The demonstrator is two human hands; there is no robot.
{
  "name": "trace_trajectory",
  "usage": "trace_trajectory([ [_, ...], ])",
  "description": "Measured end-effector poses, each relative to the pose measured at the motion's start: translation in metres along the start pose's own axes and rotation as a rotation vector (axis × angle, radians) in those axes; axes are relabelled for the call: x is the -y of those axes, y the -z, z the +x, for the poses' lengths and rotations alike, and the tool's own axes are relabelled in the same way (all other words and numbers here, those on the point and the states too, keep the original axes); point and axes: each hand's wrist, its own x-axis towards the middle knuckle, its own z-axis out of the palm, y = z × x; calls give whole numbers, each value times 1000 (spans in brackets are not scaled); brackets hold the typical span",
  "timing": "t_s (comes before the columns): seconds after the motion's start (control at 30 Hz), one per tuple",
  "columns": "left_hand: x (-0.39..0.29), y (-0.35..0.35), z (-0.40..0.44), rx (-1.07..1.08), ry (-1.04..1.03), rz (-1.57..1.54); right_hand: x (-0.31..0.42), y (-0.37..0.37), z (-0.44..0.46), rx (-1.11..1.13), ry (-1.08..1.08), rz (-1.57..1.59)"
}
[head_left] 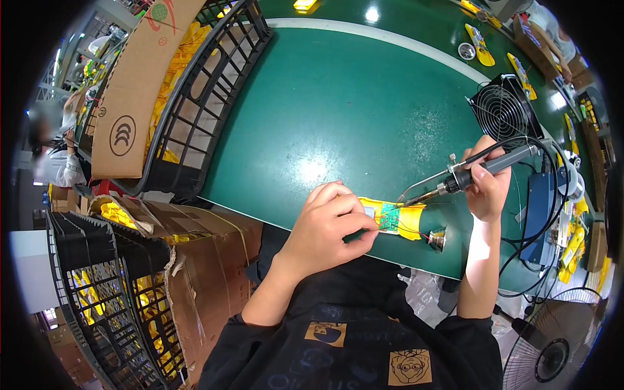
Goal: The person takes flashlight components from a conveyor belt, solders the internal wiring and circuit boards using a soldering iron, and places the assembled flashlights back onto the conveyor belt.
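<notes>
A green circuit board (pixel 390 218) lies in a yellow plastic housing (pixel 409 224) near the table's front edge. My left hand (pixel 335 224) rests over the housing's left end, thumb and forefinger pinched at a thin reddish wire (pixel 383 227) beside the board. In my right hand (pixel 489 185) is a soldering iron (pixel 455 182) with a thin feed tube along it; its tip points down-left at the board's upper right edge. Whether the tip touches the board I cannot tell. Wires lead from the housing to a small round speaker (pixel 437 238) on the right.
A black crate (pixel 205 91) of yellow parts, with cardboard along its side, stands at the left. At the right are a black fan (pixel 504 110), a blue box (pixel 538 211) and looping cables. Yellow pieces line the far belt (pixel 416 13). Other people work at both sides.
</notes>
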Motion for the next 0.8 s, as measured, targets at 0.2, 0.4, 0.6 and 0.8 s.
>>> trace_trajectory([
  [0.2,5,-4,-2,-22,-10,7,-3,5,0,-13,-73,-17],
  [0.4,8,-8,-3,-19,-16,3,-7,7,1,-51,-64,1],
  [0.6,7,-11,-2,-45,-11,9,-8,7,4,-133,-41,69],
  [0.8,6,-13,-1,-50,-22,36,-13,7,5,-273,-9,19],
])
